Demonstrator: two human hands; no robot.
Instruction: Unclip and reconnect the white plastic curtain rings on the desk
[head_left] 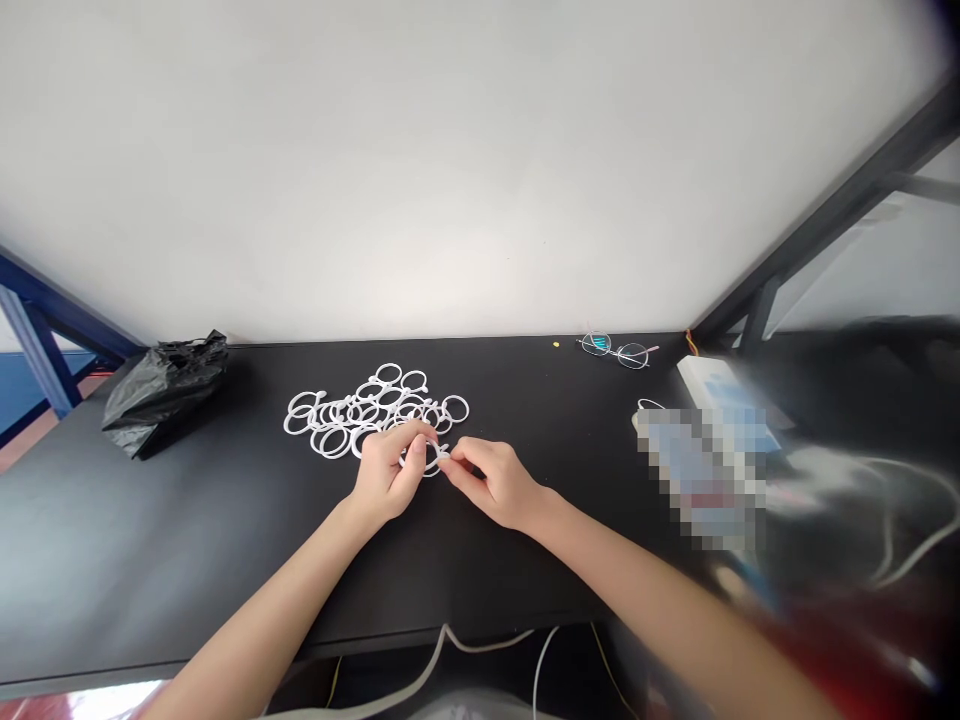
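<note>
My left hand (391, 467) and my right hand (491, 478) meet at the middle of the black table, both closed on one white plastic ring (430, 460). The left thumb and fingers grip the ring's left side. With a pinch, the right thumb and forefinger hold the small tab on its right side. Just beyond the hands lies a loose heap of white plastic rings (363, 412), several of them overlapping, many with a small knob or tab. My left hand hides part of the nearest rings.
A crumpled black plastic bag (166, 392) sits at the far left. Eyeglasses (616, 351) lie near the wall, with a tiny yellow bit (556, 344) beside them. On the right are a blurred-out flat object (694, 475), a white box (720, 390) and white cables (892, 530).
</note>
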